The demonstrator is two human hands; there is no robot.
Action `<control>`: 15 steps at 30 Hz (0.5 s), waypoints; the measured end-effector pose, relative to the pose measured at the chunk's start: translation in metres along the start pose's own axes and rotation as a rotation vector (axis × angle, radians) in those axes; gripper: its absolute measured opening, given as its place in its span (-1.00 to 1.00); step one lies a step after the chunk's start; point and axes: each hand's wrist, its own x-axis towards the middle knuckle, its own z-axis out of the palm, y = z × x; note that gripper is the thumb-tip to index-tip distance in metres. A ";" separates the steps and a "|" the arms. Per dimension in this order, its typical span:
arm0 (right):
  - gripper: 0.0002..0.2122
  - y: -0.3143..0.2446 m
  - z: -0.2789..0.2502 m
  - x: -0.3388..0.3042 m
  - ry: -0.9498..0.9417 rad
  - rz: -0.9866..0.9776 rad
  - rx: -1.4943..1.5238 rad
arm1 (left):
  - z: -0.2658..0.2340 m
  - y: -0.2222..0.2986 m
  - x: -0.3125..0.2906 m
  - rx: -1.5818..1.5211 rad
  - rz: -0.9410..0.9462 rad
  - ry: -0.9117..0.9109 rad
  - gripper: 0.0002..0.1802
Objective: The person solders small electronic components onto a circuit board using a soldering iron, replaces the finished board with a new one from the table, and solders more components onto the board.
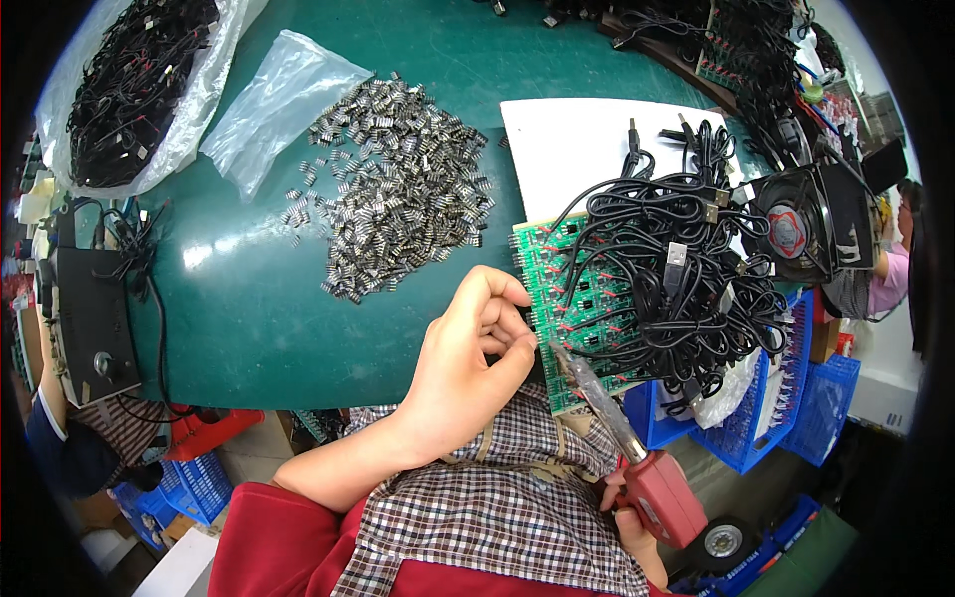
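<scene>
A green circuit board panel lies at the table's front edge, with black USB cables attached along it by red and dark wires. My left hand is closed at the board's left edge. Its thumb and fingers pinch together beside the row of pins, and anything between them is too small to make out. My right hand, partly hidden at the lower right, is wrapped round the red handle of a soldering gun. The gun's tip points up and left, at the board close to my left fingertips.
Small metal pin connectors are heaped on the green table, near a clear plastic bag. A bag of cables stands far left above a black control box. A white sheet, fan and blue crates are right.
</scene>
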 end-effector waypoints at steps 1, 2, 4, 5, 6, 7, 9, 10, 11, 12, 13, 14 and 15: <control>-0.57 0.000 -0.002 0.000 -0.004 -0.004 0.004 | -0.001 0.002 -0.001 0.004 0.002 0.006 -0.67; -0.57 -0.003 -0.003 0.002 -0.041 -0.008 -0.004 | -0.002 0.006 -0.003 0.033 -0.003 0.015 -0.67; -0.57 0.000 -0.006 0.003 -0.081 -0.016 -0.006 | -0.007 0.008 -0.007 0.068 -0.007 0.029 -0.66; -0.49 0.006 -0.010 -0.003 -0.144 0.015 0.049 | -0.016 0.008 -0.011 0.230 0.025 0.116 -0.68; -0.39 0.010 -0.013 -0.009 -0.209 0.045 0.107 | -0.024 0.009 -0.014 0.394 0.057 0.206 -0.68; -0.39 0.013 -0.013 -0.011 -0.226 0.037 0.121 | -0.033 0.014 -0.018 0.544 0.057 0.353 -0.71; -0.38 0.018 -0.011 -0.012 -0.170 0.200 0.305 | -0.058 0.008 -0.024 0.803 0.154 0.490 -0.66; -0.39 0.011 -0.002 -0.010 -0.073 0.126 0.331 | -0.066 0.007 -0.028 0.863 0.158 0.530 -0.65; -0.39 0.011 -0.006 -0.010 -0.120 0.141 0.307 | -0.069 0.005 -0.030 0.878 0.157 0.540 -0.65; -0.39 0.012 -0.008 -0.010 -0.164 0.155 0.280 | -0.070 0.004 -0.031 0.861 0.154 0.534 -0.67; -0.39 0.016 -0.005 -0.012 -0.170 0.152 0.291 | -0.072 0.003 -0.032 0.843 0.153 0.525 -0.70; -0.39 0.017 -0.004 -0.012 -0.126 0.148 0.294 | -0.073 0.003 -0.032 0.848 0.151 0.532 -0.70; -0.39 0.018 -0.003 -0.012 -0.078 0.144 0.297 | -0.074 0.002 -0.031 0.854 0.156 0.531 -0.73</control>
